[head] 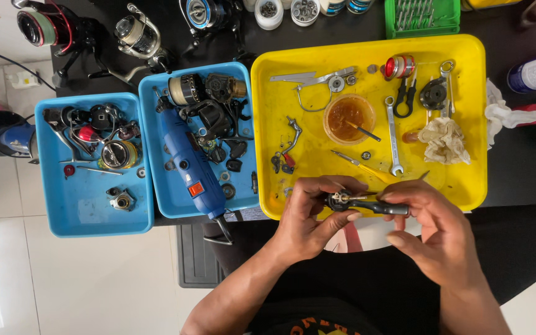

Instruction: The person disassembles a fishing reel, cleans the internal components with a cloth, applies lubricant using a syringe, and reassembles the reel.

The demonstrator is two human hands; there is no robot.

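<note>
1. Our left hand (308, 214) is curled shut around a small dark reel part (342, 200); thumb and fingers pinch its left end just over the near edge of the yellow tray (466, 180).
2. Our right hand (426, 226) is half closed; its thumb and forefinger grip the right end of the same part, where a dark stem sticks out sideways; the other fingers hang loose below.
3. The part sits between both hands, level, at the tray's near edge, a little left of its middle.
4. On the yellow tray, near the middle, stands a small cup (348, 118) of amber grease with a brush in it; just right of it lies a spanner (393, 139), running from the far side toward the near edge; a crumpled rag (445, 139) lies toward the right edge; black pliers (406, 96) and a red spool (399, 66) lie near the far edge; a yellow-handled screwdriver (361, 166) lies just beyond our hands.
5. The middle blue tray (156, 205) touches the yellow tray's left edge; a blue rotary tool (190, 164) lies slantwise in it, its tip passing over the near edge; dark reel pieces fill its far half.
6. The left blue tray (75, 214) holds more loose reel pieces in its far half.
7. Whole reels (138, 34) stand along the far edge of the black table (522, 167).
</note>
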